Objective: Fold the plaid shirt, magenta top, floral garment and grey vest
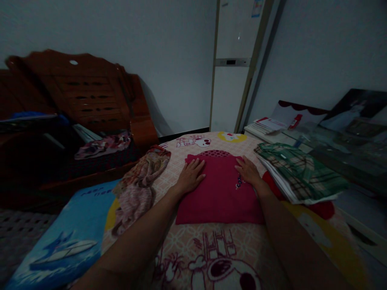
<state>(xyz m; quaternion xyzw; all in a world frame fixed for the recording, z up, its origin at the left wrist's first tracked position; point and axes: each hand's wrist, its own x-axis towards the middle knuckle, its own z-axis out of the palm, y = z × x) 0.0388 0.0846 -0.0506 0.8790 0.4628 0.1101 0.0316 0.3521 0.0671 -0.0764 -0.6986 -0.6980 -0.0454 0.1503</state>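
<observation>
A magenta garment [219,197], folded into a rough rectangle, lies flat on a patterned pink cloth [187,241]. A dotted strip shows at its far edge, and a small dark print sits on its right side. My left hand [190,175] rests flat on the upper left part of the garment, fingers spread. On the upper right part lies my right hand [248,171], its fingers also stretched out. Neither hand grips anything. Crumpled patterned clothes [137,193] lie to the left, and a folded green plaid garment [302,171] tops a pile at the right.
A blue printed cloth [72,233] hangs at the lower left. Behind it stands a wooden bench [90,96] with clothes on it. A glass-topped cabinet [329,153] with papers is at the right; a tall white unit [231,80] stands behind.
</observation>
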